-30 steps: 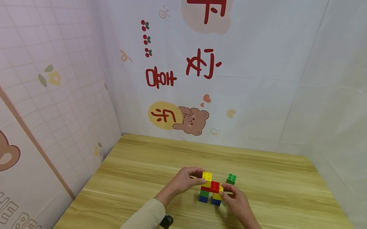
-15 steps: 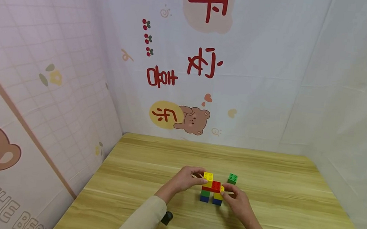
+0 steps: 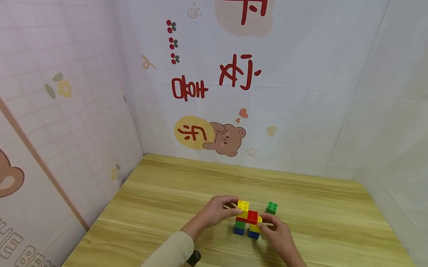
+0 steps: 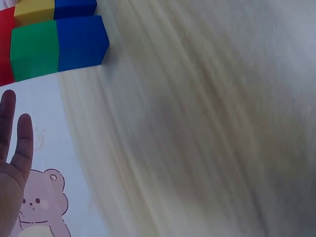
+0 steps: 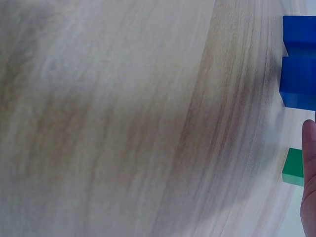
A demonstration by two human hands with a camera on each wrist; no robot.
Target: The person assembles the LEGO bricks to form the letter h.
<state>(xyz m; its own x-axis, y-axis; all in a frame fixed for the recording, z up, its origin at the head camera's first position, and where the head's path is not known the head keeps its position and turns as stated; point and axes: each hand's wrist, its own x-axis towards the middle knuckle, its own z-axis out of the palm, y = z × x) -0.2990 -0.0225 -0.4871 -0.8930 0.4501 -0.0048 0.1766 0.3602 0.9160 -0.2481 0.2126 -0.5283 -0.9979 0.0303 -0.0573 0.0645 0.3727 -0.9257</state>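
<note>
Remotely, I watch the left hand [image 3: 218, 210], its grip pinching the upper yellow brick [image 3: 243, 206] atop the left end of the red brick [image 3: 252, 216], and the right hand [image 3: 277, 235], its grip pinching the lower yellow brick [image 3: 254, 228] under the right end. I see a stacked green brick [image 3: 240, 224] and first blue brick [image 3: 239, 231] below on the left, a second blue brick [image 3: 254, 234] on the right, upon the desk [image 3: 185, 178]. Behind sits a loose green brick [image 3: 272, 208], then a printed bear [image 3: 230, 140]

Room to pass: tabletop [image 3: 170, 181] back left; block arch [image 3: 249, 219] between fingers [image 3: 232, 212] bars middle, green brick [image 3: 272, 208] behind.
</note>
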